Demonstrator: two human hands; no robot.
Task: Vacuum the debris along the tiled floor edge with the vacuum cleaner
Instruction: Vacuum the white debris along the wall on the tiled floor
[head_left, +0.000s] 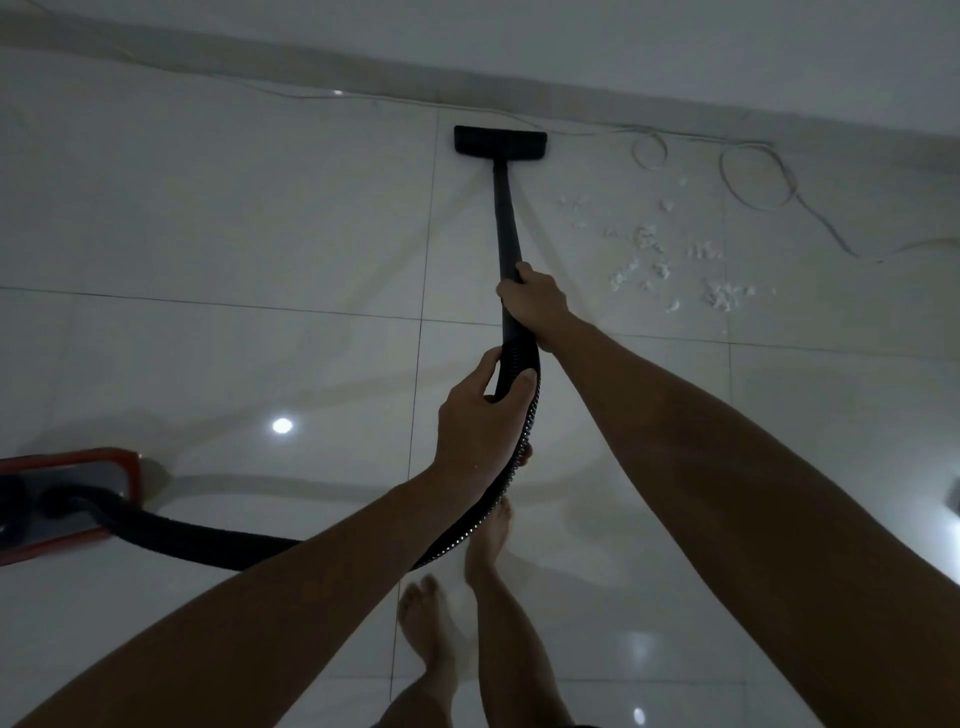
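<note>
While both hands, right hand (535, 301) and left hand (480, 415), grip the wand (505, 218), you should sweep the nozzle (500, 140) rightward over the debris (675, 265), avoiding the cord (753, 176).

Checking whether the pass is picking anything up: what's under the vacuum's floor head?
The floor head sits flat on the tile, hiding whatever lies beneath. The white debris lies uncovered, off to its right.

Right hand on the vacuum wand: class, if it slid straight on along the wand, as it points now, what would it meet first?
The right hand would likely travel up the bare wand and first meet the black floor nozzle near the wall; the white debris lies off to its right.
</note>
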